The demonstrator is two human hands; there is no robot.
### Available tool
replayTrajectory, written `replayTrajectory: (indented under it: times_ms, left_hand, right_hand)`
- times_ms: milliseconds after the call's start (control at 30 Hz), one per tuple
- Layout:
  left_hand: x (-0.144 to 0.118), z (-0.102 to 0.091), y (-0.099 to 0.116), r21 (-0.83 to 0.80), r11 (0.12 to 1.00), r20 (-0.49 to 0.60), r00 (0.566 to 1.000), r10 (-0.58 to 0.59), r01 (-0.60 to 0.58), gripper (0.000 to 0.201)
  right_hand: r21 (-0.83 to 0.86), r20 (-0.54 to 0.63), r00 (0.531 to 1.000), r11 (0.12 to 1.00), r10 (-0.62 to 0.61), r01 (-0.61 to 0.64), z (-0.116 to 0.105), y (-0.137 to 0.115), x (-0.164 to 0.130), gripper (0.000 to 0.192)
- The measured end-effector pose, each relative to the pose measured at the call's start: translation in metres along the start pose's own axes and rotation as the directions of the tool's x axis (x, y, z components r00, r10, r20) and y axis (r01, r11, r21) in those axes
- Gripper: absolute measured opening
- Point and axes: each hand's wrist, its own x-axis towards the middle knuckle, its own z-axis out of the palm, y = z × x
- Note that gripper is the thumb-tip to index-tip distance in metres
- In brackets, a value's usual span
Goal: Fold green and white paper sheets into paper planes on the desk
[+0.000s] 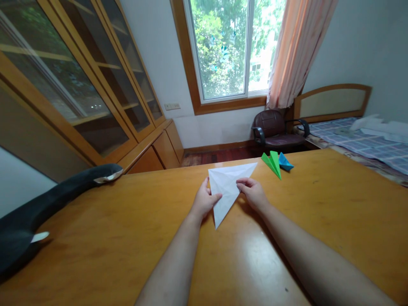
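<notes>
A white folded paper triangle [227, 187] is pinched flat on the wooden table [127, 238] by 2 hands, left hand [204, 202] closed on its left edge, right hand [253, 191] on its right, long axis pointed toward the person between both

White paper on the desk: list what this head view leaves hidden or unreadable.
- white paper: its edges under the left hand and right hand, covered by fingers.
- blue paper shape: partly behind the green paper plane.
- dark plush toy: cut off by the left edge.
</notes>
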Motion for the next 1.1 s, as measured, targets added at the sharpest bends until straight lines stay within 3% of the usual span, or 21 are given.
replayTrajectory:
  times_ms: [167, 433, 600, 867, 1100]
  left_hand:
    - [0.0021, 0.0007, 0.0023, 0.02, 1.0, 0.048, 0.999, 0.018, -0.019, 0.109]
    - [0.0013, 0.001, 0.0061, 0.009, 0.997, 0.098, 0.992, 0.077, -0.078, 0.075]
    - [0.0028, 0.0003, 0.0044, 0.017, 0.996, 0.101, 0.991, 0.087, -0.089, 0.074]
    - [0.0021, 0.0059, 0.0049, 0.049, 0.997, -0.017, 0.998, 0.06, -0.059, 0.07]
    - [0.0017, 0.0043, 0.0052, 0.038, 0.995, -0.014, 0.996, 0.088, -0.088, 0.059]
  right_hand:
    - [-0.019, 0.001, 1.0, 1.0, -0.014, 0.014, -0.0004, 0.0012, 0.0009, 0.024]
    - [-0.056, 0.011, 1.0, 0.998, -0.019, 0.019, 0.0, -0.0007, 0.0005, 0.023]
    - [-0.106, -0.031, 0.998, 0.993, -0.06, 0.056, 0.0006, 0.0011, 0.0011, 0.022]
    - [-0.206, -0.104, 0.987, 0.973, -0.125, 0.102, 0.002, 0.0015, -0.001, 0.024]
    - [-0.1, -0.046, 0.996, 0.992, -0.078, 0.073, 0.0005, 0.0014, -0.0007, 0.019]
